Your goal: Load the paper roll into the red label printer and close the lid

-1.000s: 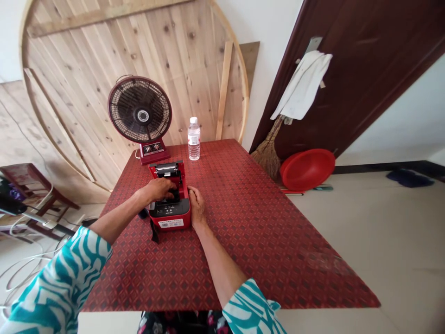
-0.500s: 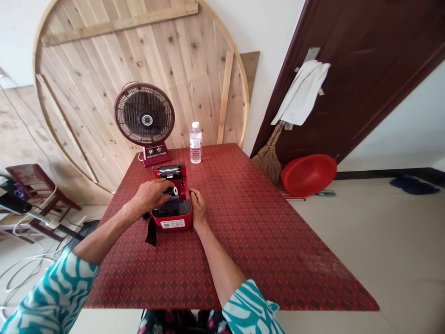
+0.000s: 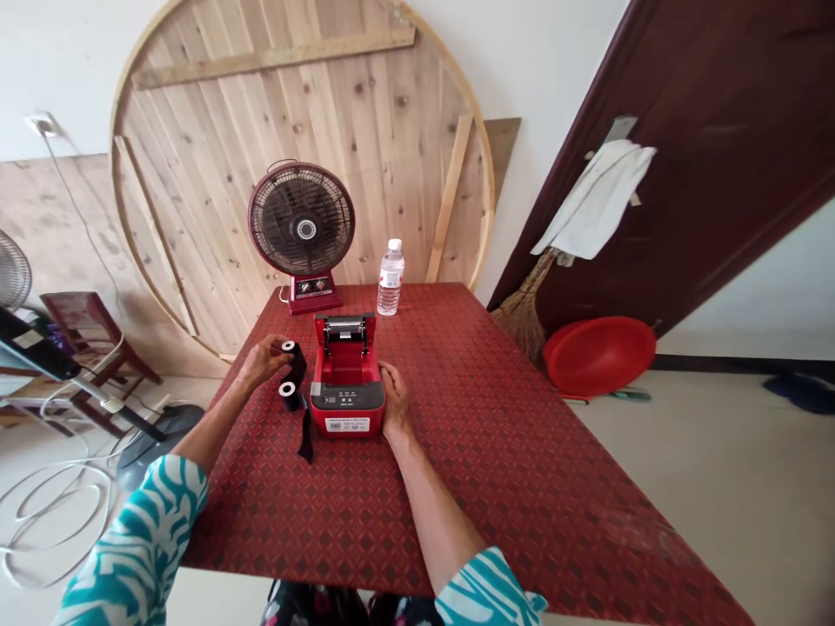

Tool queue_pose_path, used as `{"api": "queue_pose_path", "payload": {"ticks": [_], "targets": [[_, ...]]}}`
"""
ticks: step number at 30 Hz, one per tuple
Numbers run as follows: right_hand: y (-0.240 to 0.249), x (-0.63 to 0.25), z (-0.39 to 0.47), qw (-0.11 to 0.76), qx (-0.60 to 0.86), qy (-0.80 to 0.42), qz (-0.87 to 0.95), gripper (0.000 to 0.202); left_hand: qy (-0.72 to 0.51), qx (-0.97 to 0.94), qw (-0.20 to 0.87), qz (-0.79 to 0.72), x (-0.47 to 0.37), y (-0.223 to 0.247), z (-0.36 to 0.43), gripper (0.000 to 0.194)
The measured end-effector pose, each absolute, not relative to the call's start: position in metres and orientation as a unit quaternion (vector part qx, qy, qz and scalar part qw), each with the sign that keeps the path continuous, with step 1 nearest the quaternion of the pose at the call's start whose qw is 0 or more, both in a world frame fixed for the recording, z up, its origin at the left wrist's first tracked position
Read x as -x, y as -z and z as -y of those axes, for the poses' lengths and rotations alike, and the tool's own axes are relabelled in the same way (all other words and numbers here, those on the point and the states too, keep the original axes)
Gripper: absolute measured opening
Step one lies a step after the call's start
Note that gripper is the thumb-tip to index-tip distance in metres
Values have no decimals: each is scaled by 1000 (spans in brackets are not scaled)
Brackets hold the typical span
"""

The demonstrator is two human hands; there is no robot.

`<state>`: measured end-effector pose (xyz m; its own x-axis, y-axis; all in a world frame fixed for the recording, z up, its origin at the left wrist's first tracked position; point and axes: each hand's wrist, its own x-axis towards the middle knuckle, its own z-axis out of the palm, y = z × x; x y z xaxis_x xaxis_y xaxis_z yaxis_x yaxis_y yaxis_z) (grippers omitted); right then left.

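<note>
A small red label printer (image 3: pixel 347 396) stands on the table with its lid up, and its red inner bay shows. My right hand (image 3: pixel 395 400) is closed against the printer's right side, thumb toward the top. Left of the printer, my left hand (image 3: pixel 266 358) pinches a black ribbon roll (image 3: pixel 297 361) with a white core. A second black ribbon roll (image 3: pixel 289 397) sits just nearer to me on the table. From beside it a loose black strip (image 3: pixel 306 437) trails along the printer's left front corner.
A dark red fan (image 3: pixel 304 228) stands at the back left of the patterned table (image 3: pixel 496 487). A water bottle (image 3: pixel 390 278) is behind the printer. On the floor are a red basin (image 3: pixel 600 355), a broom (image 3: pixel 525 317) and coiled white cable (image 3: pixel 58 513).
My left hand has lifted the ribbon roll out of the printer's bay and carried it left. My right hand stays on the printer's side. The view has shifted left.
</note>
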<state>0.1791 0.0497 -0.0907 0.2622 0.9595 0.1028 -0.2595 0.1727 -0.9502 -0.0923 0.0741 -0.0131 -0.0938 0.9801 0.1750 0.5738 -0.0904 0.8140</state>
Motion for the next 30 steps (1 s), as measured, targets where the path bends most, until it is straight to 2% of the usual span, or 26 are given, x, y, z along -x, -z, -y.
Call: {"api": "queue_pose_path", "payload": {"ticks": [3, 9, 11, 15, 22, 30], "targets": [[91, -179, -49, 658, 449, -461, 390, 38, -369, -639, 244, -629, 88, 22, -75, 32], [94, -178, -51, 663, 440, -456, 399, 37, -456, -578, 310, -601, 106, 26, -59, 61], [96, -177, -52, 663, 439, -458, 397, 36, -468, -550, 341, -602, 112, 29, -41, 59], [97, -177, -53, 662, 440, -461, 394, 36, -416, -578, 400, -577, 104, 37, -3, 56], [96, -177, -51, 664, 434, -465, 394, 36, -405, -592, 312, -623, 77, 46, 15, 51], [93, -177, -52, 661, 437, -459, 402, 35, -444, -598, 297, -597, 95, 35, 52, 70]]}}
